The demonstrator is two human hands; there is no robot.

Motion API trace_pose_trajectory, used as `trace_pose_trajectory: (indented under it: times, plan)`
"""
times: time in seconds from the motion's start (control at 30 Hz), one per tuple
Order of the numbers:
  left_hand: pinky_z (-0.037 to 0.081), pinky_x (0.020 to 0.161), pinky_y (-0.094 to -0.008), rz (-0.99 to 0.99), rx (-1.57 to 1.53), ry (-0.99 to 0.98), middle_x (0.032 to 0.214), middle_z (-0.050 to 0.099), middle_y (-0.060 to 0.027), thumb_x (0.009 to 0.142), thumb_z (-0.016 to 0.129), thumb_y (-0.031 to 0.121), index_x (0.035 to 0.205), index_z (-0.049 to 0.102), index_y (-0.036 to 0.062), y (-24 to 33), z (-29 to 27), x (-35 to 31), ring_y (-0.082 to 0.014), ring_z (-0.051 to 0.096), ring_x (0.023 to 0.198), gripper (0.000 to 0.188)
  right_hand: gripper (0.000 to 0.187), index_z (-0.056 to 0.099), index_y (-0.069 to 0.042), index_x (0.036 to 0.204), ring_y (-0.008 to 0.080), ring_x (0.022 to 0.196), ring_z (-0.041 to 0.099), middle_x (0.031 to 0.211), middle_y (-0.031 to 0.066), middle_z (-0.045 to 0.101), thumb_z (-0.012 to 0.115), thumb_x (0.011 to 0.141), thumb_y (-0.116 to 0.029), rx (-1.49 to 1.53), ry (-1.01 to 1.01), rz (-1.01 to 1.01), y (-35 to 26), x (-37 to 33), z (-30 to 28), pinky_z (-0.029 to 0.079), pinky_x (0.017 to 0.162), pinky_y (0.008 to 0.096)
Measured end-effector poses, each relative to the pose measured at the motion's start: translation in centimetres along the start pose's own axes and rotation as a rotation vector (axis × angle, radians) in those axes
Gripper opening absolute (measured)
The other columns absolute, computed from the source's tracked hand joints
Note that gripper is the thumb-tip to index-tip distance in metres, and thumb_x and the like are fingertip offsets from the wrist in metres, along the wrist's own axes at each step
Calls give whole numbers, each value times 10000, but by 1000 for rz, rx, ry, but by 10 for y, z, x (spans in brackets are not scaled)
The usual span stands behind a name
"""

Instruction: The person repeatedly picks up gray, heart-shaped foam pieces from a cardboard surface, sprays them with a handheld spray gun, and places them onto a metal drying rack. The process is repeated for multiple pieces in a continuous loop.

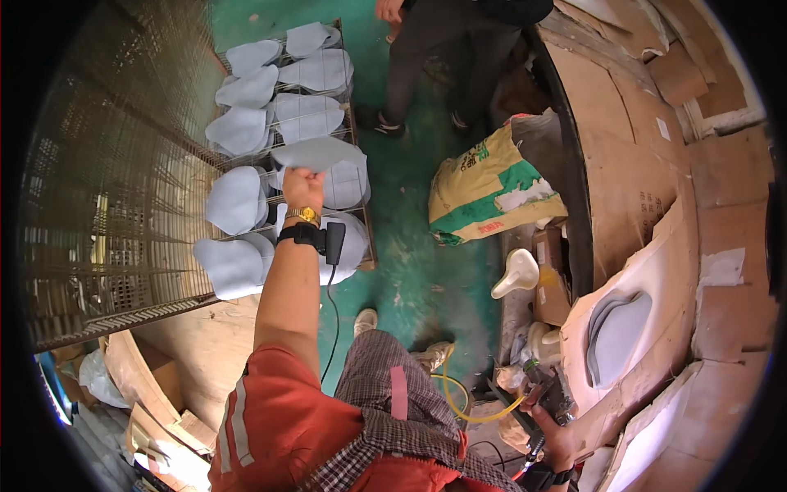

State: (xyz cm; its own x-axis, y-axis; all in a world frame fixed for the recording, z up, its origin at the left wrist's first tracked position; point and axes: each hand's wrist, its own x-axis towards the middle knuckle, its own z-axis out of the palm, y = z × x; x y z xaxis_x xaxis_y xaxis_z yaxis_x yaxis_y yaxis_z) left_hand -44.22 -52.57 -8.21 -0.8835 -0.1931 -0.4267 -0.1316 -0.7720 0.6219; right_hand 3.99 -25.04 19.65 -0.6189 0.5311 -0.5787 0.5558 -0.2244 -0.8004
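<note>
My left hand [303, 187] reaches out over a wire rack [348, 98]. Pinched in its fingers is a flat grey saddle-shaped pad [321, 151], raised above several similar grey pads [236, 201] lying in rows on the rack. Down at the lower right, my right hand [559, 439] is closed round a spray gun [543, 389], partly hidden by clutter, with a yellow hose [479, 418] near it. Just beyond that hand, a small stack of grey pads [616, 338] lies on a cardboard-covered bench [676, 271].
Ahead stands another person in dark trousers [426, 61], partly cut off. A yellow and green woven sack [492, 184] rests on the green floor between rack and bench. A cream bicycle saddle [516, 274] sits by the bench's edge. Wire mesh panels [123, 164] rise at the left.
</note>
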Motion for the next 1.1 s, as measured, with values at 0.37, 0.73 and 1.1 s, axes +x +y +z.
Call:
trace_pose_trajectory:
  times: [0.37,0.73,1.1]
  plan:
    - [448,933,-550,-576,282,146,1117,496,-152,864,606,62,1259,370,43,-140,-102,-66,-385,545,1032,461,523,466,30,1278,177,853,621,931,77,614,666,799,-31,-15,72,36,23,-8,-11,535,803,327]
    - [487,793,-359,-497,652,-82,1047,569,-71,881,611,378,1171,560,99,-164,-5,-214,-214,572,862,405,555,436,20,1318,147,873,579,925,56,614,653,834,-142,77,664,-271,16,-155,-148,455,798,284]
    - [468,792,-348,-385,703,-412,1143,541,-108,928,527,379,1319,457,68,-211,134,-361,-233,563,896,504,575,443,25,1319,139,730,591,822,67,605,691,825,-134,287,1002,-149,60,-247,-194,493,699,278]
